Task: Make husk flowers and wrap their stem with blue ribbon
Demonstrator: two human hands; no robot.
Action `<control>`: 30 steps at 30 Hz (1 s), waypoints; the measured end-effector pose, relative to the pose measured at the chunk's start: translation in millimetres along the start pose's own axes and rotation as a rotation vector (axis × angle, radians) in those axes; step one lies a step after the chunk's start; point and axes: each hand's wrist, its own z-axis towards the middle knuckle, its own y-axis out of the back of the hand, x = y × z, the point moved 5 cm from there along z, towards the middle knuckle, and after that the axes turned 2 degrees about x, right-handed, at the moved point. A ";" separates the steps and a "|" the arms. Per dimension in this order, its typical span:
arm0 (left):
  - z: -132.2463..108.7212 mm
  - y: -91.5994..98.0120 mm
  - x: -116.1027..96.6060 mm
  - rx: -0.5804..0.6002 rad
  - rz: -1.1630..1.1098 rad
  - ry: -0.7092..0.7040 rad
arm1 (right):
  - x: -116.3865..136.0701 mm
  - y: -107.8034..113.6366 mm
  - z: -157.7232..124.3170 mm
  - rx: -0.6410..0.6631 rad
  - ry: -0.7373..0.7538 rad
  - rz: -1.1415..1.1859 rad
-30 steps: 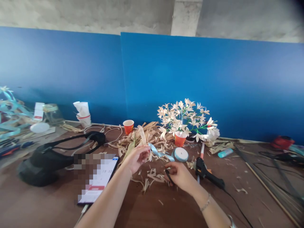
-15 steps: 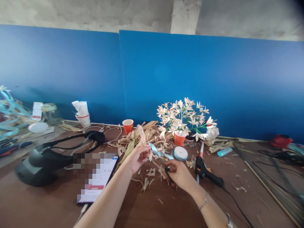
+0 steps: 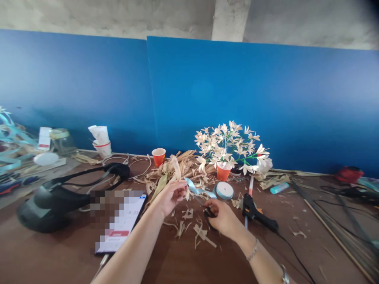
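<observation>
My left hand [image 3: 171,196] pinches the end of a pale blue ribbon [image 3: 199,191] that runs right to a ribbon spool [image 3: 224,191] on the brown table [image 3: 177,260]. My right hand [image 3: 222,217] grips black scissors [image 3: 205,208], whose blades point up toward the ribbon. Dried husk strips [image 3: 174,170] are piled just behind my hands, and cut scraps [image 3: 203,234] lie below them. A bunch of cream husk flowers [image 3: 229,146] stands in an orange paper cup [image 3: 222,172] behind the spool.
A black glue gun [image 3: 259,215] with its cord lies right of my right hand. A phone [image 3: 121,222] and a black bag [image 3: 56,199] lie at left. Another orange cup [image 3: 158,156], stacked cups [image 3: 102,142], a jar [image 3: 62,141] and thin rods [image 3: 334,232] lie around. A blue wall panel [image 3: 237,94] backs the table.
My right hand has lifted the scissors slightly up and left toward the ribbon. More cut scraps now show on the table below it. My left hand has stayed in place.
</observation>
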 end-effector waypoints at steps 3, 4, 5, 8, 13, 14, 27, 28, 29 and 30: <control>-0.2 1.9 -0.1 -0.012 -0.001 -0.008 | -0.1 0.9 -0.6 0.059 -0.077 0.074; -0.4 2.3 -0.2 -0.014 -0.007 -0.008 | -1.2 -1.1 -1.1 0.113 -0.125 0.135; -0.6 2.4 -0.4 -0.014 -0.016 -0.007 | -1.5 -3.0 -1.8 0.162 -0.163 0.194; -0.9 1.5 -1.8 0.000 -0.039 -0.007 | 3.1 -3.5 -3.3 0.222 -0.176 0.299; 0.1 2.9 -2.8 -0.024 -0.063 -0.002 | 14.9 -0.6 -5.4 0.237 -0.128 0.346; 0.4 3.3 -2.2 -0.031 -0.065 0.007 | 16.7 -0.1 -5.5 0.227 -0.120 0.358; -3.6 -11.7 15.4 0.018 -0.082 0.136 | 15.9 -6.5 0.2 0.115 -0.023 0.408; -3.7 -12.7 17.7 0.022 -0.091 0.155 | 15.6 -6.6 0.7 0.106 0.002 0.400; -3.9 -13.3 19.6 0.017 -0.098 0.171 | 15.3 -6.5 1.2 0.094 0.030 0.387; -4.3 -13.7 21.2 0.007 -0.102 0.185 | 14.9 -6.1 1.5 0.079 0.056 0.370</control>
